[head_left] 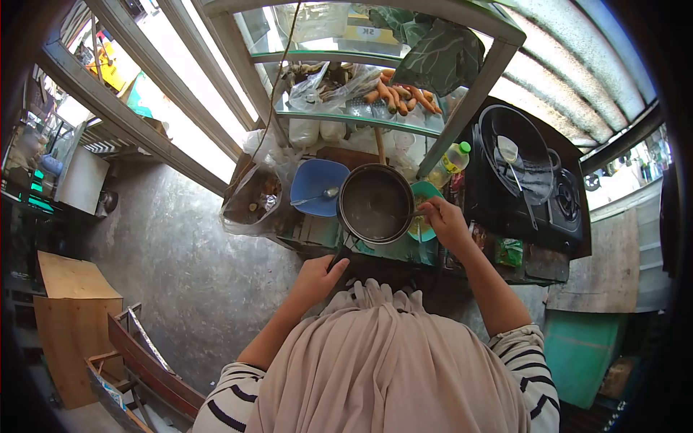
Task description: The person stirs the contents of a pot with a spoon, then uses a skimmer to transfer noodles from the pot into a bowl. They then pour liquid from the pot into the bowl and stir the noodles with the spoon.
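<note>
Two hands at work over the middle of the frame; the left hand (317,280) is closed round the long handle of the pot (375,202), the right hand (447,222) pinches a dark-handled utensil (413,214) that reaches in over the pot's rim; and here's the danger: the pot is close to the front edge of the worktop (386,250), so a loose left grip or a hard push from the right could tilt it and spill what's inside; crowding is the other threat, with the blue bowl (317,180) tight on one side, its spoon (330,193) lying inside, and the green bowl (427,191) right under the right hand; a swing of that wrist could catch the bowl or the utensil standing in it; the loose cloth hanging low over the front could snag the handle, too.

Out to the surface: a plastic bag (253,198) slumps at the left end; a green-capped bottle (456,156) sits upper right of the pot; beyond it, a black stove (530,234) carries a big wok (489,166); carrots (404,99) on the glass shelf above, grey floor (195,267) sweeping left, bright slats upper right.
</note>
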### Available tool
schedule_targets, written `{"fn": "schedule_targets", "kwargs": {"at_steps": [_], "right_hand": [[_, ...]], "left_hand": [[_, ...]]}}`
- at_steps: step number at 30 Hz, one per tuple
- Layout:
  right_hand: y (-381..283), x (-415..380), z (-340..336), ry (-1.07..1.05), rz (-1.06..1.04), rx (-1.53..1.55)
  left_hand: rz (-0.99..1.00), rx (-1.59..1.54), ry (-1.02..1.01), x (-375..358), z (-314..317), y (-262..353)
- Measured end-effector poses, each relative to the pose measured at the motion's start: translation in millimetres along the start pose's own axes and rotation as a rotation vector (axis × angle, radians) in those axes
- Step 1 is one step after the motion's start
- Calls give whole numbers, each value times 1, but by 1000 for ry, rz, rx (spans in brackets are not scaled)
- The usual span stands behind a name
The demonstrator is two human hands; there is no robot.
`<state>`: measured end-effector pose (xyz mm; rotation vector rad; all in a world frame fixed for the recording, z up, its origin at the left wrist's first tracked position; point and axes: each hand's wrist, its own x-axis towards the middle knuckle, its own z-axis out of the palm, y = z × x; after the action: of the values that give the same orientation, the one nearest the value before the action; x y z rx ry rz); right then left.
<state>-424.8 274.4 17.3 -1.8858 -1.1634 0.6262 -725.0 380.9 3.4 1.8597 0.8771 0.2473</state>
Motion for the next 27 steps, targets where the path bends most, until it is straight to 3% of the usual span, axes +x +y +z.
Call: {"fn": "schedule_targets", "kwargs": {"at_steps": [6,8,11,15,17,20,24,26,27], "right_hand": [[15,-14,27,8,120,237],[11,-15,28,5,258,526],[10,-17,24,11,316,668],[9,-16,15,40,226,638],[2,-12,8,168,55,502],[-3,-5,-1,288,-42,383],[-21,-1,-2,305,-2,400],[-16,4,6,363,-152,110],[-18,7,7,364,-151,110]], "left_hand": [[19,48,34,1,1,-4],[29,42,52,1,1,-1],[26,19,56,1,-1,7],[-20,-14,29,-1,-4,13],[-20,-23,35,0,-4,14],[-1,-25,53,1,-2,9],[-8,-36,51,2,-2,9],[-11,-29,47,3,-1,7],[-12,-22,45,4,-1,6]]}}
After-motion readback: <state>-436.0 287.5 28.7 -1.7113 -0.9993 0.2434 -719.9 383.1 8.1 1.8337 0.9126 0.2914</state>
